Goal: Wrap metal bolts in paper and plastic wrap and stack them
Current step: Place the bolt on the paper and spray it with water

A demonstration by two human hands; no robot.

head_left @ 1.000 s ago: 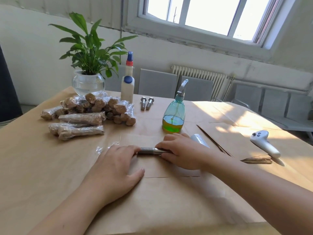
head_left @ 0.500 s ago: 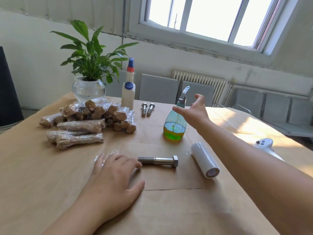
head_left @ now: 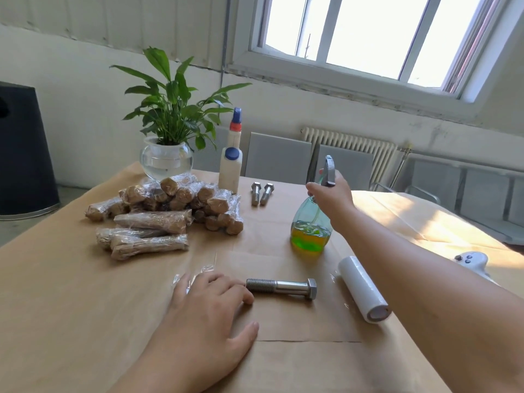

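Reaching forward since a second ago, the right hand (head_left: 331, 195) has left the bolt (head_left: 281, 287) and now closes around the neck of the spray bottle (head_left: 312, 222), fingers curled just under its grey trigger. Meanwhile the left hand (head_left: 209, 302) stays flat and relaxed on the brown paper sheet (head_left: 283, 321), holding nothing, its fingertips just short of the bolt's threaded end.

That bolt lies on the sheet directly to the right of the left hand, head pointing away from it; the roll of plastic wrap (head_left: 363, 289) lies farther right, under the right forearm. Beyond the left hand sits the pile of wrapped bolts (head_left: 164, 211), and two bare bolts (head_left: 261, 193) wait just left of the right hand.

The step looks like spraying the bolt before rolling it up. Doing it well probably means lifting the bottle upright, aiming the nozzle down at the bolt, and keeping the left palm pinning the paper so it does not shift.
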